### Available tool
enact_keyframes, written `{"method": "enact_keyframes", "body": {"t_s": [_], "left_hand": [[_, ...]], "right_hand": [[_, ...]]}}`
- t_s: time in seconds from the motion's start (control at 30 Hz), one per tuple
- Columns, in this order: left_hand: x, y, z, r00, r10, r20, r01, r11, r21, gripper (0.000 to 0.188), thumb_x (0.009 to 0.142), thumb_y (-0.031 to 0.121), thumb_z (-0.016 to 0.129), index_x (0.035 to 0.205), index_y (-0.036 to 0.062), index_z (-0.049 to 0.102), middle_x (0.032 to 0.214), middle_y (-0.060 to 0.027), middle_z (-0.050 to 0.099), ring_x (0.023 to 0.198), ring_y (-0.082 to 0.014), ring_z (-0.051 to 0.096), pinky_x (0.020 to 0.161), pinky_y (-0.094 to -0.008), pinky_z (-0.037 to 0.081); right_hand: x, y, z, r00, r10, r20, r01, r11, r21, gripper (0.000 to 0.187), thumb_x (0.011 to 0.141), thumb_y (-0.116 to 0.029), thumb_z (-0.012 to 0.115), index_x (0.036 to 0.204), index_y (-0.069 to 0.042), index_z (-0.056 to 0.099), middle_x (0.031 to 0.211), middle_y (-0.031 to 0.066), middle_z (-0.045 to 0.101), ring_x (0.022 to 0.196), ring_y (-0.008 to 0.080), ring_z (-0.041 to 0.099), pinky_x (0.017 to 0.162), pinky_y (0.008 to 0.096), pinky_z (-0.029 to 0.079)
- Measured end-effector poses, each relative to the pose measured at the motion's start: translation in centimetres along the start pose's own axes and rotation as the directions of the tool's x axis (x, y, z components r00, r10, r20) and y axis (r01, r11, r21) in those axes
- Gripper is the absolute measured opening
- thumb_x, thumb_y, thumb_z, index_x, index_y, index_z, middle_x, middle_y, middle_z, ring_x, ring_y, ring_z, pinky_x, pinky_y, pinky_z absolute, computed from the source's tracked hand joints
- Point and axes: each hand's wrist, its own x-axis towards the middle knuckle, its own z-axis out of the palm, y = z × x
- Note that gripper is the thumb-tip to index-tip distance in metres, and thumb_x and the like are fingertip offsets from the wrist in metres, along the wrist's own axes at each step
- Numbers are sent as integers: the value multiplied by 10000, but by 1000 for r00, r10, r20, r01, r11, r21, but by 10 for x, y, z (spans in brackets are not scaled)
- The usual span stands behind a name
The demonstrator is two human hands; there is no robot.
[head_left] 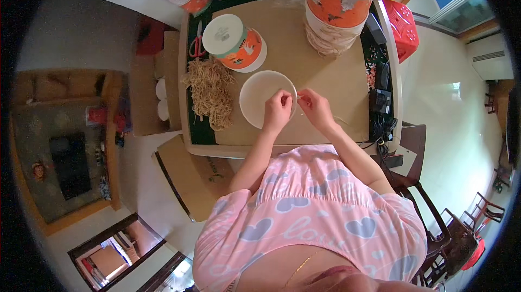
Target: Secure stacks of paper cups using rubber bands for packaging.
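Two hands (277, 110) pinch white tub (255, 97) at rim | tangled tan strands (209, 94) left | lidded orange tub (247, 53), red-handled scissors (198, 46) beyond

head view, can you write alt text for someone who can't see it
A person's left hand and right hand, fingers closed, meet at the right rim of an open white tub; anything pinched is too small to tell. The tub is on cardboard covering a table, near tangled tan cord and a lidded orange-patterned tub.
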Motion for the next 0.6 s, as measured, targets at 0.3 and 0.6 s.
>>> {"method": "enact_keyframes", "body": {"t_s": [0.3, 0.6], "left_hand": [[7, -13, -6, 743, -407, 532, 661, 314, -682, 138, 897, 122, 509, 1000, 30, 506, 865, -145, 626, 670, -196, 621, 524, -306, 518], [-17, -29, 6, 939, -218, 267, 343, 673, -655, 66, 887, 96, 496, 927, 75, 545, 661, 15, 496, 437, -51, 402, 358, -188, 286]], "right_hand": [[-48, -39, 3, 939, -202, 279, 300, 878, -374, 135, 810, -111, 599, 941, -85, 582, 784, 138, 622, 676, 325, 615, 574, 402, 486], [33, -55, -16, 805, -408, 430, 575, 713, -401, 150, 766, -137, 618, 899, -76, 585, 805, 118, 591, 823, 330, 574, 694, 418, 474]]}}
